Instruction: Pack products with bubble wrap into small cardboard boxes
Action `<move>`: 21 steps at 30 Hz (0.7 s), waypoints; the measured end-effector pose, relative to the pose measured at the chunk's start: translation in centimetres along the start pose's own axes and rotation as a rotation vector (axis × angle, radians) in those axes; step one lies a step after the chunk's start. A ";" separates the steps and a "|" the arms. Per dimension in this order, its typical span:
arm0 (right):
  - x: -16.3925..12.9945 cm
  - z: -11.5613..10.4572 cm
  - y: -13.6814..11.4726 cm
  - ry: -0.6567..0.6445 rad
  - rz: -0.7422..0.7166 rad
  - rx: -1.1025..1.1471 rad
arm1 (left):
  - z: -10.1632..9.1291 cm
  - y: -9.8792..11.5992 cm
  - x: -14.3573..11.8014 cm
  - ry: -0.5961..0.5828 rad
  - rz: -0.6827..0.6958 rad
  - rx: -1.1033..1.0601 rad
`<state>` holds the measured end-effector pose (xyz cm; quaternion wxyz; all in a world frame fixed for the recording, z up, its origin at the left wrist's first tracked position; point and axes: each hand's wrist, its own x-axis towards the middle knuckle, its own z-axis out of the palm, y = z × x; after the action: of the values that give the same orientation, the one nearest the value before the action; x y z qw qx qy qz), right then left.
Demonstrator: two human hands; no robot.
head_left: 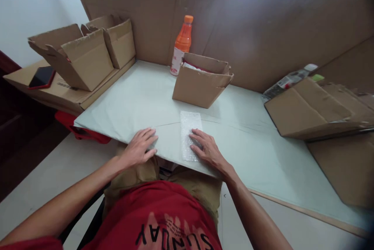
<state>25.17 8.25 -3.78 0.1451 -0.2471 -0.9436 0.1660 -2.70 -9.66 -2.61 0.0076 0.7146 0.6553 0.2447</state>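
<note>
A flat strip of clear bubble wrap (pixel 187 141) lies lengthwise near the front edge of the pale-covered table (pixel 125 102). My right hand (pixel 207 149) rests on its right side, fingers stretched out and pointing left across it. To the left, my left hand (pixel 140 145) lies at the table edge, palm down with the fingers apart, touching no loose object. Beyond the bubble wrap stands a small open cardboard box (pixel 197 86); part of something white and dark red shows inside it.
Behind the small box stands an orange bottle (pixel 183 43). Two open cardboard boxes (pixel 87 61) and a phone (pixel 42 77) sit on a carton at left. At right, a clear plastic bottle (pixel 288 82) leans behind another cardboard box (pixel 309 108). A cardboard wall (pixel 248 28) closes the back.
</note>
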 end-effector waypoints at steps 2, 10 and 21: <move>-0.3 0.0 0.2 0.015 -0.008 0.023 | -0.3 -0.3 -2.9 -0.020 0.035 0.011; -2.0 -2.4 -0.2 0.000 0.015 0.124 | -2.7 2.3 -10.8 0.084 0.061 -0.034; -6.8 -3.9 -2.0 -0.153 -0.047 -0.078 | 2.1 6.7 -1.3 -0.010 0.248 -0.225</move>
<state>31.45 4.01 -0.74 0.0669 -0.2168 -0.9632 0.1441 4.29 -11.20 -2.65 0.0606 0.7860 0.5302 0.3122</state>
